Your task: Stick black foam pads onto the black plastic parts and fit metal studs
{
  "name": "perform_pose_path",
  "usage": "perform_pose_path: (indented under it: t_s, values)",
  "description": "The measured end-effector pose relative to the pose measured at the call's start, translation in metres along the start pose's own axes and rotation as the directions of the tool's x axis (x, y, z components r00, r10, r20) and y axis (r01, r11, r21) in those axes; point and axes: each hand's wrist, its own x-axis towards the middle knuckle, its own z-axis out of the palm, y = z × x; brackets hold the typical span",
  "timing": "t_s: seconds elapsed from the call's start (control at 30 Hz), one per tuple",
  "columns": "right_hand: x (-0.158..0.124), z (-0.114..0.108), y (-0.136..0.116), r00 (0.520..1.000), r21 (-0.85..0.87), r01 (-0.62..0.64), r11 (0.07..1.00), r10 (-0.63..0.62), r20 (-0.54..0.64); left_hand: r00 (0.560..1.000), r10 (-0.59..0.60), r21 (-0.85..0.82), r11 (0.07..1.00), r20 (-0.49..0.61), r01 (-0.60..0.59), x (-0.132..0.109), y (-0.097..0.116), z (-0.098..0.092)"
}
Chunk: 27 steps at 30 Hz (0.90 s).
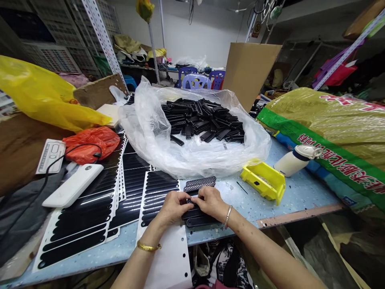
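At the front of the table, my left hand (173,206) and my right hand (209,202) meet fingertip to fingertip. Both are closed in a pinch at the left end of a black strip (189,200), most of which my right hand covers. More long black pieces with rounded ends (203,221) lie under and in front of my right hand. Just beyond my fingers rests a black piece with a perforated pattern (199,184). My left forearm crosses a white backing sheet (168,257), whose upper part carries a row of black strips (159,196).
A clear plastic bag (144,132) holds a heap of black pieces (207,116). To the right stand a yellow bin (278,192) with small parts, a white bottle (293,161) and a large sack (331,128). Stacked strip sheets (87,208) and a white power bank (73,185) lie left.
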Motion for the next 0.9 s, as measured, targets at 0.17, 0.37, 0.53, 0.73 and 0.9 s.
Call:
perform_pose_path:
  t_s: [0.17, 0.37, 0.53, 0.73, 0.9]
  values:
    - [-0.004, -0.002, 0.015, 0.999, 0.041, -0.043, 0.998, 0.042, 0.023, 0.999, -0.032, 0.034, 0.999, -0.015, 0.033, -0.001, 0.002, -0.002]
    - [-0.021, -0.018, 0.045, 0.985, 0.022, -0.169, 0.985, 0.17, -0.031, 0.998, -0.065, 0.037, 0.997, -0.008, 0.066, -0.001, 0.004, -0.002]
    - [-0.036, -0.023, 0.065, 0.958, 0.086, -0.267, 0.96, 0.274, -0.086, 0.997, -0.075, 0.016, 0.997, -0.003, 0.075, 0.0, 0.004, -0.003]
    - [-0.036, -0.022, 0.074, 0.946, 0.541, -0.289, 0.79, 0.322, 0.035, 0.994, -0.089, 0.056, 0.995, 0.062, 0.085, 0.005, 0.001, -0.007]
    - [-0.039, -0.022, 0.075, 0.934, 0.602, -0.338, 0.723, 0.338, 0.119, 0.998, -0.04, 0.168, 0.985, -0.049, 0.048, 0.01, 0.009, -0.004]
